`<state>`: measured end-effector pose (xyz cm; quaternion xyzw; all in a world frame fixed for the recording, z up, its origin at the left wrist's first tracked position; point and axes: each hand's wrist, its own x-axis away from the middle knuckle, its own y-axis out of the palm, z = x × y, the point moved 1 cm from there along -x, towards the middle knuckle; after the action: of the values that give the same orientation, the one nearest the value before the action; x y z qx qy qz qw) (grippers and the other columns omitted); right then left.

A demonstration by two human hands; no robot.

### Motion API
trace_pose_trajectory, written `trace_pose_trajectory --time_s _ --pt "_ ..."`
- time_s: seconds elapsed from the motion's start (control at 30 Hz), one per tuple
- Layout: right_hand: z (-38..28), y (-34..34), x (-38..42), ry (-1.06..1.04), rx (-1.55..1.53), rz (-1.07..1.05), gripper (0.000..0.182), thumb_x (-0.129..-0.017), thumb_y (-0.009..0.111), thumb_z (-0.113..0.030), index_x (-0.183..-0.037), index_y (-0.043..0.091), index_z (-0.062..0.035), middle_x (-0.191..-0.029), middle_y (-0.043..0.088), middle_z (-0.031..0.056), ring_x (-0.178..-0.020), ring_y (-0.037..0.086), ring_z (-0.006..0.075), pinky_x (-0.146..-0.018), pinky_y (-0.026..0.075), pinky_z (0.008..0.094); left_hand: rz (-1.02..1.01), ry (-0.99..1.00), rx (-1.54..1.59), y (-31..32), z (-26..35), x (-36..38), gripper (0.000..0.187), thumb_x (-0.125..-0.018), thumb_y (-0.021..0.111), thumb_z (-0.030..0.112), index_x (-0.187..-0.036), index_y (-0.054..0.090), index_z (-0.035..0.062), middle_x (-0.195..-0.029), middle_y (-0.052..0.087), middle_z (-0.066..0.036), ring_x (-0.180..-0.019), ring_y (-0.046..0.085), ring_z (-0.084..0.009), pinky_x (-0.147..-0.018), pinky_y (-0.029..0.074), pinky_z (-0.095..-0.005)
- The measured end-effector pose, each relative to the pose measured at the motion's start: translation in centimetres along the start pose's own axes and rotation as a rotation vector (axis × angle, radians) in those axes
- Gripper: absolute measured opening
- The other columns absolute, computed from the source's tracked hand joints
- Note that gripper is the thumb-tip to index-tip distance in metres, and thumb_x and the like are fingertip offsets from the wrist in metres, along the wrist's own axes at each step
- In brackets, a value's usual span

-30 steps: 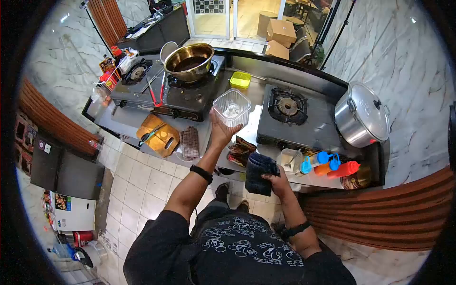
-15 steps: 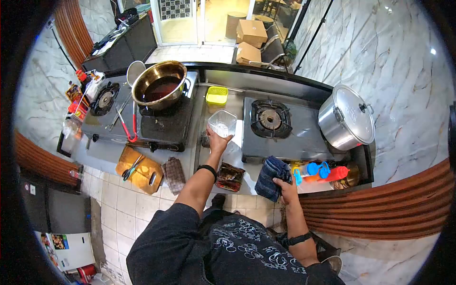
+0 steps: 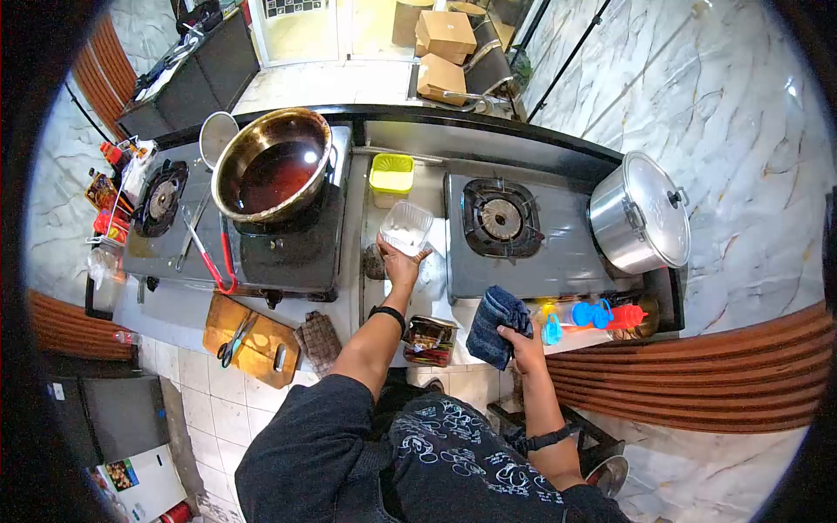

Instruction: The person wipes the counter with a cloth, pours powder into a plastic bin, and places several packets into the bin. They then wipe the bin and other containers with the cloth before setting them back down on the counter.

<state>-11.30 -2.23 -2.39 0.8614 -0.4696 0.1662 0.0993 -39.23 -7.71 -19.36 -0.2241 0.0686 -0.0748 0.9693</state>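
A clear plastic tub is gripped at its near side by my left hand, over the counter strip between the two stoves. Just behind it stands a yellow-green tub. My right hand is closed around a folded dark blue cloth at the counter's front edge. To the right of the cloth lie bottles with blue caps and a red squeeze bottle. A small container with packets sits near my left forearm.
On the left stove, a large brass-coloured pan holds dark liquid, with red-handled tongs beside it. Scissors rest on a wooden board near a brown checked cloth. The right stove's burner stands near a lidded silver pot.
The view has shifted slightly, so the left stove and pan appear further left. Both hands keep their holds, with the clear tub and blue cloth in nearly the same places.
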Motion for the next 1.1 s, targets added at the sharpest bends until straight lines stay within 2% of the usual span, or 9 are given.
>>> trace_pose_trajectory --time_s 0.37,0.5,0.57,0.6,0.67,0.77,0.9,0.97,1.1 --pt "1.2 0.8 -1.9 0.005 -0.046 0.002 0.036 -0.073 0.072 0.001 -0.108 0.060 0.0003 -0.098 0.067 0.0077 -0.087 0.064 0.0183 -0.083 0.051 0.0330 -0.273 -0.149 0.021 -1.4 2.5 0.5 0.137 -0.059 0.088 0.036 -0.145 -0.013 -0.0006 -0.143 0.016 -0.033 -0.131 0.028 -0.0467 -0.108 0.031 -0.0454" --pt "1.5 1.2 -2.7 0.012 -0.042 -0.087 0.038 -0.073 0.072 0.000 -0.109 0.059 0.0010 -0.097 0.067 0.0076 -0.088 0.064 0.0184 -0.083 0.051 0.0325 -0.411 -0.137 0.162 -1.1 1.3 -1.3 0.110 -0.076 0.072 0.050 -0.146 0.004 -0.0020 -0.143 0.020 -0.034 -0.134 0.024 -0.0445 -0.111 0.025 -0.0437" --pt "0.3 2.1 -2.2 0.011 -0.047 -0.070 0.039 -0.073 0.072 0.000 -0.110 0.059 0.0009 -0.098 0.067 0.0077 -0.088 0.064 0.0184 -0.083 0.051 0.0321 -0.004 -0.232 0.104 -1.4 2.1 -3.3 0.086 -0.083 0.065 0.047 -0.142 0.028 -0.0032 -0.129 0.043 -0.034 -0.122 0.043 -0.0444 -0.102 0.035 -0.0458" --pt "0.1 2.3 -2.1 0.008 -0.059 -0.063 0.039 -0.073 0.072 0.001 -0.110 0.059 0.0009 -0.098 0.067 0.0077 -0.087 0.064 0.0185 -0.083 0.051 0.0321 -0.006 -0.230 0.106 -1.3 2.4 -4.8 0.086 -0.083 0.065 0.047 -0.142 0.028 -0.0032 -0.129 0.043 -0.034 -0.122 0.043 -0.0444 -0.102 0.035 -0.0458" --pt "0.1 2.1 -2.2 -0.005 -0.053 -0.082 0.039 -0.074 0.072 0.001 -0.110 0.060 0.0009 -0.099 0.067 0.0077 -0.089 0.064 0.0180 -0.084 0.051 0.0322 -0.028 -0.257 0.255 -0.8 2.8 -8.7 0.061 -0.086 0.060 0.047 -0.120 0.058 -0.0035 -0.104 0.063 -0.028 -0.106 0.058 -0.0400 -0.093 0.042 -0.0458" --pt "-1.1 2.7 -1.5 -0.013 -0.070 -0.046 0.040 -0.074 0.072 0.000 -0.112 0.059 0.0012 -0.100 0.067 0.0076 -0.090 0.064 0.0176 -0.085 0.050 0.0321 -0.054 -0.444 0.073 1.3 2.2 -13.8 0.056 -0.085 0.059 0.050 -0.098 0.069 -0.0040 -0.088 0.068 -0.023 -0.092 0.064 -0.0374 -0.086 0.046 -0.0437" --pt "-0.9 2.1 -1.7 -0.071 -0.056 -0.064 0.040 -0.075 0.072 -0.001 -0.112 0.060 0.0013 -0.101 0.067 0.0079 -0.091 0.063 0.0175 -0.086 0.050 0.0317 -0.065 -0.502 -0.043 3.3 0.7 -16.5 0.059 -0.084 0.057 0.053 -0.092 0.069 -0.0045 -0.093 0.068 -0.023 -0.091 0.065 -0.0373 -0.085 0.047 -0.0411" --pt "0.1 1.5 -2.4 -0.040 -0.070 -0.046 0.040 -0.074 0.073 -0.001 -0.112 0.060 0.0014 -0.101 0.067 0.0079 -0.091 0.063 0.0175 -0.086 0.050 0.0317 -0.035 -0.459 0.173 7.1 -5.0 -18.9 0.056 -0.082 0.062 0.050 -0.090 0.068 -0.0051 -0.092 0.069 -0.022 -0.090 0.065 -0.0363 -0.084 0.047 -0.0403" --pt "-0.8 2.2 -1.9 -0.044 -0.050 -0.044 0.045 -0.074 0.073 -0.003 -0.115 0.057 0.0021 -0.102 0.066 0.0088 -0.091 0.063 0.0182 -0.086 0.050 0.0325 0.045 -0.643 0.437 7.2 -4.4 -17.9 0.037 -0.081 0.069 0.035 -0.077 0.066 -0.0017 -0.084 0.068 -0.018 -0.080 0.064 -0.0328 -0.077 0.049 -0.0421"
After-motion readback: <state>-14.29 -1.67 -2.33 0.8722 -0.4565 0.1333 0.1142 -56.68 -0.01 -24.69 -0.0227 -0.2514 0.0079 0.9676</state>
